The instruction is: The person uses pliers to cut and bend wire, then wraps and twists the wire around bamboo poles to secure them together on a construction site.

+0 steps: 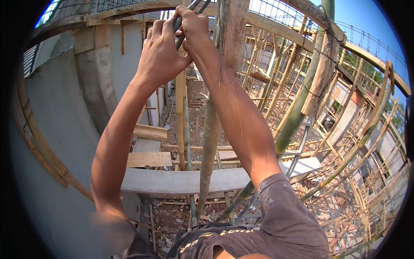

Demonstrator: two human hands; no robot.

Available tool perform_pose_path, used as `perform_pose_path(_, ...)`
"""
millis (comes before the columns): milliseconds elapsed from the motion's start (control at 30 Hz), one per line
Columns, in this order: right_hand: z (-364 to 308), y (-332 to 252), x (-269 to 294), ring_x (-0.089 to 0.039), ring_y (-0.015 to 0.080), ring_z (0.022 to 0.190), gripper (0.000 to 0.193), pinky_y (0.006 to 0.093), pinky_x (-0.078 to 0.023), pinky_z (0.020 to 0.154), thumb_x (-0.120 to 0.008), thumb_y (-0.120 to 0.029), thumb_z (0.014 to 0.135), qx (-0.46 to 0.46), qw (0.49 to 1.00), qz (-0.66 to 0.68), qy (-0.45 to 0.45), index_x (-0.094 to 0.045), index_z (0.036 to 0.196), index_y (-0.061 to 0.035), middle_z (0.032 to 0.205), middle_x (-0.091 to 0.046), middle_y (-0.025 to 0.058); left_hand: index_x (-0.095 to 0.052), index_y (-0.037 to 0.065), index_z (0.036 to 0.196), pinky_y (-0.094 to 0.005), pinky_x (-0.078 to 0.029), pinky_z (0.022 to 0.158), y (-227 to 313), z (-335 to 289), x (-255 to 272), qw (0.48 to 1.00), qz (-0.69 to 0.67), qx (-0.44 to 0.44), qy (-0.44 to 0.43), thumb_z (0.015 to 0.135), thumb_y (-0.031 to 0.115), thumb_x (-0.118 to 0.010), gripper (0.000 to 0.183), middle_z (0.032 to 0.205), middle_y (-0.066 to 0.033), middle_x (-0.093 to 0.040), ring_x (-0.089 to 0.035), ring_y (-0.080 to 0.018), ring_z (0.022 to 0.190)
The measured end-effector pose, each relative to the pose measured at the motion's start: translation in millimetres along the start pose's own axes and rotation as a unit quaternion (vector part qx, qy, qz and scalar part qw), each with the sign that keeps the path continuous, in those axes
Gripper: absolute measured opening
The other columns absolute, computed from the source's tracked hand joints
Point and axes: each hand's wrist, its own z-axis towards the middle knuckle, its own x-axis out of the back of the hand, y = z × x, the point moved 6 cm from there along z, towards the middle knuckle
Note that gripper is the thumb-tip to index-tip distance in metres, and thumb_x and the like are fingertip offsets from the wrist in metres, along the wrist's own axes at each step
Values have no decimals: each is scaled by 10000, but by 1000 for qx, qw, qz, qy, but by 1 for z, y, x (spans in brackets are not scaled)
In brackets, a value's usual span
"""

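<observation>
Both arms reach up and away from me to the top of the view. My left hand (pixel 161 56) is closed, its fingers curled against a dark, slim metal bar (pixel 178 26). My right hand (pixel 194 28) grips the same bar from the right, with its fingers wrapped round it. Above the right hand the dark piece shows as two slim lengths that spread apart. Its far end lies past the frame's edge, so I cannot tell its exact kind. Just right of the right hand stands a rough wooden post (pixel 233 39). A timber beam (pixel 142 7) runs behind the hands.
A grey plastered wall (pixel 56 103) rises on the left. Below me a pale concrete beam (pixel 181 180) crosses over rubble ground. An upright bamboo pole (pixel 208 151) and a slanting green one (pixel 297 116) stand close by. Bamboo scaffolding (pixel 345 164) fills the right, with rebar mesh (pixel 276 11) above.
</observation>
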Motion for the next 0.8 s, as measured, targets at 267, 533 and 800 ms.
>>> perform_pose_path(267,0,17,1,-547,167,590,114,301,-468,563,-620,-94,774,-115,961,205,-148,-518,748,-52,691,-539,76,-610,34,1012,-278,-507,703,-41,35,-29,769,-417,249,-416,839,330,-716,359,904,-26,-603,-579,-97,768)
perform_pose_path(533,-48,-1,-6,-645,236,900,532,360,-522,797,-627,-352,963,16,993,-119,-14,-494,1191,110,986,-637,166,-622,65,988,-262,-422,614,-69,47,5,830,-324,270,-364,891,327,-635,280,858,-8,-558,-496,-83,687)
perform_pose_path(800,-190,45,-5,-628,228,1151,524,336,-522,966,-503,-290,1057,-166,946,-174,-219,-438,1385,114,1259,-620,208,-630,18,1019,-374,-478,659,-57,78,28,949,3,127,-287,704,322,-684,441,801,-114,-641,-612,-228,709)
